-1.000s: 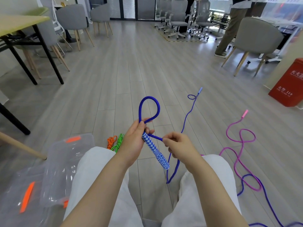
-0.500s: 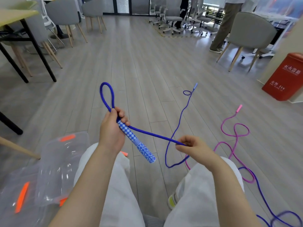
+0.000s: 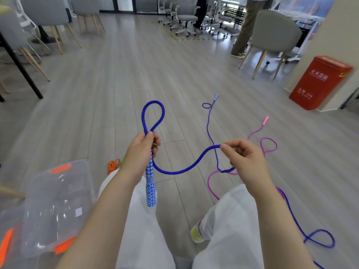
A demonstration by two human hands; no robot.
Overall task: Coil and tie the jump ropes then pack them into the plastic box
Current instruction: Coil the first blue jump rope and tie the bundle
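My left hand grips the top of a blue jump rope's patterned handle together with one rope loop that stands up above the fist. From there the blue rope sags and rises to my right hand, which pinches it between thumb and fingers. The rest of that rope trails over the floor to its far handle. A pink jump rope lies loose on the floor to the right. A clear plastic box with orange latches sits at the lower left.
A coiled orange and green rope bundle lies beside my left knee. A red fire-equipment box stands at the right wall. Chairs, a black-legged table and a standing person are farther back.
My right hand slid along the blue rope and rose, so a slack curve hangs between the hands. My left hand and its loop moved to the right, and the handle now hangs straight down.
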